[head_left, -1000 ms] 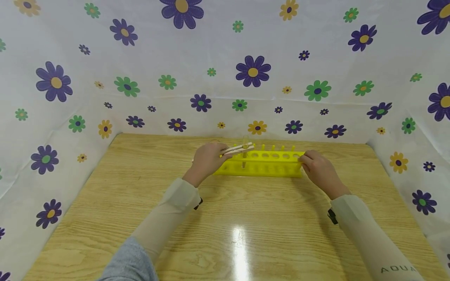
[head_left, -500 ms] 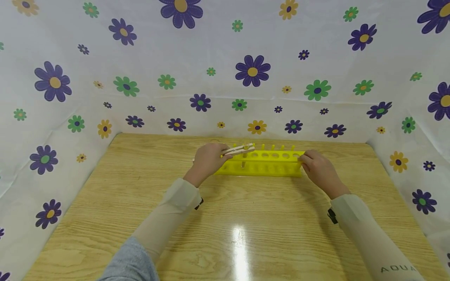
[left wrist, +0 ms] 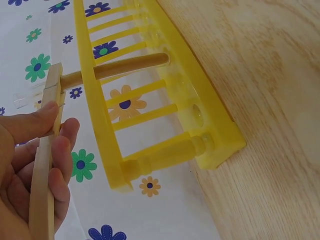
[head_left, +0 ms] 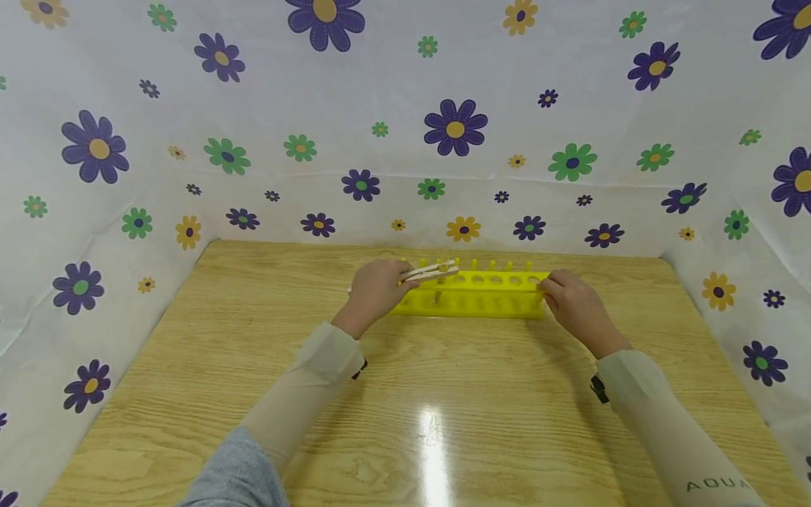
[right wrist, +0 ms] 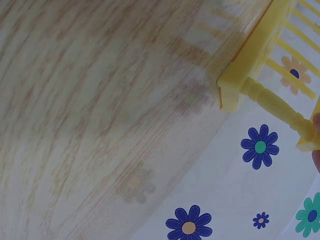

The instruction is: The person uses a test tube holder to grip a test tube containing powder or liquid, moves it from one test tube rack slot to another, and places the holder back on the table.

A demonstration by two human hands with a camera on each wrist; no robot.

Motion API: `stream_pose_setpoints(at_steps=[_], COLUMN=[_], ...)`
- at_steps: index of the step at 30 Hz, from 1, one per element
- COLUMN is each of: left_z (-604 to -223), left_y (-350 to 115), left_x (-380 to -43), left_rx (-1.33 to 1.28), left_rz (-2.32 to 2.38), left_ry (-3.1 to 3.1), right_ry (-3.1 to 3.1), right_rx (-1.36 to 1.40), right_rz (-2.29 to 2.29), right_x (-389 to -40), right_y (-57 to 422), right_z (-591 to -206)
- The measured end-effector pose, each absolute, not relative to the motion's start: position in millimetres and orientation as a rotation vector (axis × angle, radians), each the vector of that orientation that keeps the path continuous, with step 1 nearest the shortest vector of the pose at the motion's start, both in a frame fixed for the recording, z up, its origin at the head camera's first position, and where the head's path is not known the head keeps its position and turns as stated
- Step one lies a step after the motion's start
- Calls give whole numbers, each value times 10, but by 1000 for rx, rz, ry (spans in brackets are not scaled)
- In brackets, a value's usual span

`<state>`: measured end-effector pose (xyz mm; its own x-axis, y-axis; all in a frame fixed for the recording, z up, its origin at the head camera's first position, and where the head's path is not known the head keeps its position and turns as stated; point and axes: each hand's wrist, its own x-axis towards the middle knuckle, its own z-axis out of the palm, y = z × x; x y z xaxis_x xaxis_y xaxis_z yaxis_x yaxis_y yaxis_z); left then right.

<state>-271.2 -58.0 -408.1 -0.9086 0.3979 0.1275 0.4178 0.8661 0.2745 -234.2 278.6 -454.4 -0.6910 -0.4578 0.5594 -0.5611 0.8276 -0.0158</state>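
Note:
My left hand (head_left: 376, 289) grips a wooden test tube holder (head_left: 432, 271), its thumb and curled fingers around the handles in the left wrist view. The holder's jaws clasp a glass test tube (left wrist: 132, 66) near its clear top. Brownish liquid fills much of the tube, which passes through a hole in the upper bar of a yellow test tube rack (head_left: 488, 306). Its rounded bottom is at the rack's lower shelf. My right hand (head_left: 573, 304) pinches the upper right end of the rack; only fingertips (right wrist: 316, 142) show in the right wrist view.
The rack stands near the back of a wood-grain table (head_left: 481, 394). Several pegs (head_left: 510, 267) rise along its rear side, and other holes lie to the right of the tube. A white flowered sheet (head_left: 393, 84) encloses the table at the back and sides.
The test tube and its holder have come down very slightly, the tube's top now lower over the rack. My right hand stays on the rack's end.

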Motion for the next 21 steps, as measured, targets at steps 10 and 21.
stream_pose_setpoints(at_steps=[10,21], left_z=[-4066,-4082], left_y=[-571,-566], left_x=[-2697,-2693], left_rx=[-640,-636], left_rz=[-475,-482], left_ry=[-2973,-2980], right_ry=[-2467,-2477], right_rx=[741,729], right_rz=[253,259], right_x=[-2337,-2332], right_y=[2782,2781], right_z=[-4539,-4534])
